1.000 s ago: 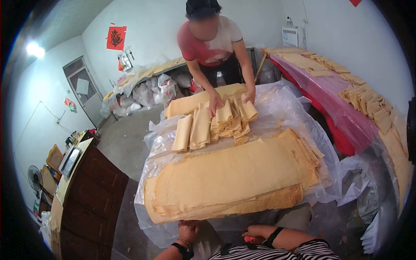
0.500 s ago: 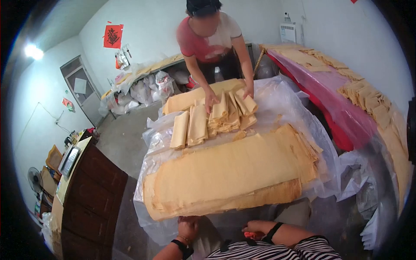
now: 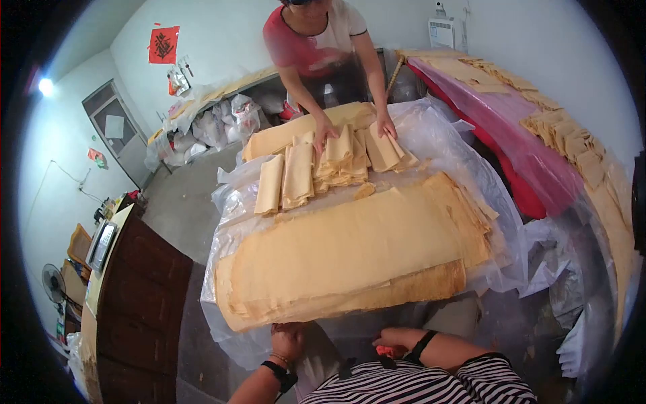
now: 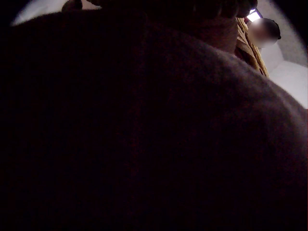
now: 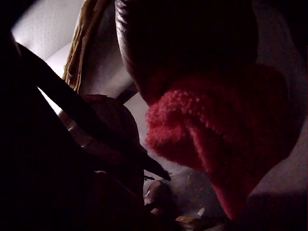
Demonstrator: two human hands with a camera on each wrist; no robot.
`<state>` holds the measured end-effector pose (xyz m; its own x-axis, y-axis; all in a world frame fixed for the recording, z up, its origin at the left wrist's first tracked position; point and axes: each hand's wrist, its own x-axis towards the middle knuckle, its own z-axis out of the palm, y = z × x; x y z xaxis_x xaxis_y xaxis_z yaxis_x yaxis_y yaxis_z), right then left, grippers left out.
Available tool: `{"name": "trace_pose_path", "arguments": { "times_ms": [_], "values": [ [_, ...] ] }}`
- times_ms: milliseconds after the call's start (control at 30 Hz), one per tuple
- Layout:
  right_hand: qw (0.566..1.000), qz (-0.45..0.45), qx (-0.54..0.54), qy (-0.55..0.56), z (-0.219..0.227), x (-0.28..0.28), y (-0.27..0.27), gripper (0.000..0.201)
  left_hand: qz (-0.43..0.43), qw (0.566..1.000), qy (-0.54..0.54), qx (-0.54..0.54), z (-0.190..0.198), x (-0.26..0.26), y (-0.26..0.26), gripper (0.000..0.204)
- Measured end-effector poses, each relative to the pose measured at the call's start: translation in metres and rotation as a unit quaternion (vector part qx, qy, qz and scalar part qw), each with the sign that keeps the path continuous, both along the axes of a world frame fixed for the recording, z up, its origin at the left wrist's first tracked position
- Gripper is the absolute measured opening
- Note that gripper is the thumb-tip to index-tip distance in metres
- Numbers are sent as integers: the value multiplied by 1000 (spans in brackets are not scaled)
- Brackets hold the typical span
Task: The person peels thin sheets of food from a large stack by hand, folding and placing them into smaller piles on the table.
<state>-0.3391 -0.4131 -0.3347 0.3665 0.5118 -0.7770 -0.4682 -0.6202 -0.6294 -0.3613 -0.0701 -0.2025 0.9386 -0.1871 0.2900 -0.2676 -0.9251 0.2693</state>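
Note:
My left hand [image 3: 288,342] rests on my leg, just under the near edge of a stack of large tan sheets [image 3: 343,252]. It holds nothing that shows, and its fingers are partly hidden by the sheets' edge. In the left wrist view dark trouser cloth [image 4: 144,125] fills most of the picture. My right hand [image 3: 397,334] lies in my lap and holds a crumpled red cloth [image 3: 388,351]. This cloth [image 5: 207,130] looks fluffy in the right wrist view, hanging from under the dark hand.
Across the plastic-covered table [image 3: 427,128], another person [image 3: 319,50] handles folded tan sheets [image 3: 333,161]. More sheets [image 3: 572,141] lie on a pink-covered bench at right. A dark wooden desk [image 3: 141,289] stands at left, and bags [image 3: 215,128] line the back.
My head view has tipped downward and slightly right. The other person's hand on the right side of the view has moved a folded bundle to the right, apart from the pile. My hands stay put.

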Motion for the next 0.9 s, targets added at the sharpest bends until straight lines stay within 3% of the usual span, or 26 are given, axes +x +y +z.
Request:
{"name": "trace_pose_path", "arguments": {
  "times_ms": [167, 333, 433, 467, 533, 633, 700, 800, 900],
  "values": [
    [1000, -5, 2, -25, -38, 1, 3, 28, -14, 1000, -1, -18, -8, 1, 7, 23],
    [998, 36, -45, -41, 9, 5, 0, 30, -1, 1000, -8, -27, -3, 0, 1, 24],
    [991, 90, -45, -89, -8, 9, 2, 31, -10, 1000, -13, -19, 2, 1, -1, 26],
    [992, 56, -8, -117, -13, 6, 2, 31, -7, 1000, -9, -12, -2, 3, 1, 26],
    [983, -17, 63, -169, 21, 3, 9, 32, -8, 1000, 5, -6, -6, 1, 4, 27],
    [973, -21, 133, -185, 70, -3, 14, 32, -39, 998, 55, 1, -1, 2, 6, 29],
    [967, 3, 143, -210, 119, -7, 14, 29, -81, 990, 113, 22, 25, 1, 4, 36],
    [942, -12, 190, -275, 186, -17, 15, 26, -141, 913, 290, -250, 57, -6, -13, 47],
    [899, -94, 263, -336, 205, -17, 27, 25, -248, 897, 269, -248, 88, -18, -52, 55]
  ]
}}
